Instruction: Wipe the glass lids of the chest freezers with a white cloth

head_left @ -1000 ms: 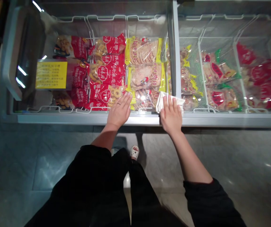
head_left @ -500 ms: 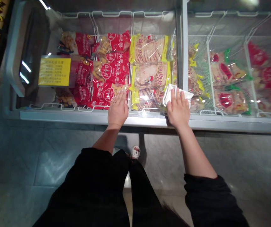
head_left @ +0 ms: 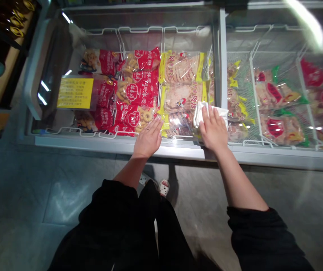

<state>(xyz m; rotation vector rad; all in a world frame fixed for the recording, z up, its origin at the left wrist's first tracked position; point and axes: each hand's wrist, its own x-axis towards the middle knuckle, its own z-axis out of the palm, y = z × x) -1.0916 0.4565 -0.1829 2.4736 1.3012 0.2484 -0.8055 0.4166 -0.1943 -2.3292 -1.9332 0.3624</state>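
Palm down, my left hand [head_left: 148, 137] lies flat on the clear glass lid of a chest freezer, near its front edge. Its fingers are stretched out over red snack bags [head_left: 134, 92] seen beneath the glass. My right hand [head_left: 214, 130] presses a folded white cloth [head_left: 220, 113] onto the glass, fingers extended across it. The cloth sits beside the grey lid frame bar [head_left: 223, 64], above yellow-edged bags of sliced meat [head_left: 181, 67]. Part of the cloth is hidden under the palm.
A yellow notice [head_left: 75, 93] is on the lid's left part. White wire baskets [head_left: 139, 29] divide the freezer. More bags [head_left: 276, 94] lie under the right section. The freezer's front rim [head_left: 93, 145] runs above grey floor tiles [head_left: 65, 199]. A shelf [head_left: 7, 64] stands at far left.
The view has shifted, so the freezer appears lower and farther right. My right hand and the cloth have slid slightly left relative to the frame bar. My left hand stays nearly in place.
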